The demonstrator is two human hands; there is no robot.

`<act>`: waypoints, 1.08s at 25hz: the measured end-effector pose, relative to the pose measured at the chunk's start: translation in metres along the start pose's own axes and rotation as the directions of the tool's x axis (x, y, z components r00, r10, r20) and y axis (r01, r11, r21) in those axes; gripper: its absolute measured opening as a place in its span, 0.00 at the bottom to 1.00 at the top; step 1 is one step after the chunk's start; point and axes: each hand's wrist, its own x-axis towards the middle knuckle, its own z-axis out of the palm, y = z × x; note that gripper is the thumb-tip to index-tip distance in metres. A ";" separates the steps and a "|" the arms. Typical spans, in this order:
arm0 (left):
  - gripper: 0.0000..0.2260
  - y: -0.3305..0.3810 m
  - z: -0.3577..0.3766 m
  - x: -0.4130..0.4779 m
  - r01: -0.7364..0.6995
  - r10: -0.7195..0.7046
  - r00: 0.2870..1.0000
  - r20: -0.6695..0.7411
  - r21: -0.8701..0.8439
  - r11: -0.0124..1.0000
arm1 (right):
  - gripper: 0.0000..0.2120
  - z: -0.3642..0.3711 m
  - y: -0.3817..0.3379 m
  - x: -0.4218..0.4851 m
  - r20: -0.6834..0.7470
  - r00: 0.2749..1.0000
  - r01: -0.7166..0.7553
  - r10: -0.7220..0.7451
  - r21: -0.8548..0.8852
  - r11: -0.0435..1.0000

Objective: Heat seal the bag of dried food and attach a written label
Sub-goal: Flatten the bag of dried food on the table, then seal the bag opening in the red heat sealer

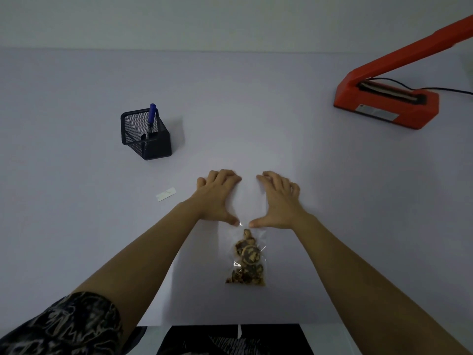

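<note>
Pale and matte, the smooth tabletop [76,226] runs back to a plain grey-white wall [230,21] in dim light. Near the middle lies a clear plastic bag [250,252], glossy and crinkled, with its filled end toward the near edge. That end holds dried food [247,274]: brown, round slices with dark patches, heaped loosely. The far part of the bag is flat and almost invisible against the surface.

Both hands rest on that flat part, palms down and apart from each other. The left hand [217,198] presses on its left side and the right hand [279,201] on its right. Their fingers are spread, and the thumbs point inward, nearly meeting just beyond the food.

Left of the left hand, a small white paper label [166,194] lies flat on the tabletop. Farther left and back stands a square black wire-mesh pen holder [146,134] with a blue marker [151,119] leaning inside it. At the far right sits an orange-red heat sealer [386,103], boxy and angular, with its lever arm [409,49] raised and a black cable [450,90] trailing off to the right. A dark patterned sleeve [64,324] covers the upper left arm
</note>
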 end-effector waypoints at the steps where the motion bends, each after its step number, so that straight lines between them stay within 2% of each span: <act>1: 0.47 0.001 0.000 0.000 0.023 -0.022 1.000 0.015 -0.047 0.999 | 0.59 0.000 -0.001 0.001 0.017 1.000 -0.008 0.008 0.008 1.000; 5: 0.38 0.004 -0.006 0.002 0.098 -0.099 0.995 0.011 -0.251 0.963 | 0.56 0.000 0.002 0.001 0.024 0.999 -0.029 0.027 0.112 0.993; 9: 0.30 0.005 -0.019 -0.002 0.102 -0.141 0.988 -0.065 -0.414 0.905 | 0.44 -0.013 0.011 -0.004 -0.159 0.976 -0.092 0.151 0.329 0.940; 13: 0.28 0.028 -0.043 0.012 -0.007 -0.134 0.970 -0.204 -0.574 0.819 | 0.39 -0.035 0.032 -0.012 -0.283 0.933 -0.110 0.222 0.362 0.926; 16: 0.26 0.067 -0.061 0.046 -0.072 -0.109 0.957 -0.270 -0.583 0.809 | 0.39 -0.055 0.060 -0.020 -0.369 0.868 -0.130 0.333 0.477 0.869; 20: 0.26 0.117 -0.076 0.107 -0.084 -0.112 0.958 -0.263 -0.633 0.770 | 0.35 -0.086 0.116 -0.029 -0.403 0.724 -0.166 0.560 0.686 0.709; 24: 0.27 0.165 -0.088 0.175 -0.048 -0.140 0.967 -0.212 -0.693 0.719 | 0.37 -0.116 0.195 -0.027 -0.379 0.603 -0.271 0.702 0.731 0.627; 27: 0.29 0.179 -0.092 0.219 0.021 -0.205 0.965 -0.166 -0.727 0.687 | 0.38 -0.135 0.239 -0.014 -0.385 0.569 -0.315 0.727 0.714 0.625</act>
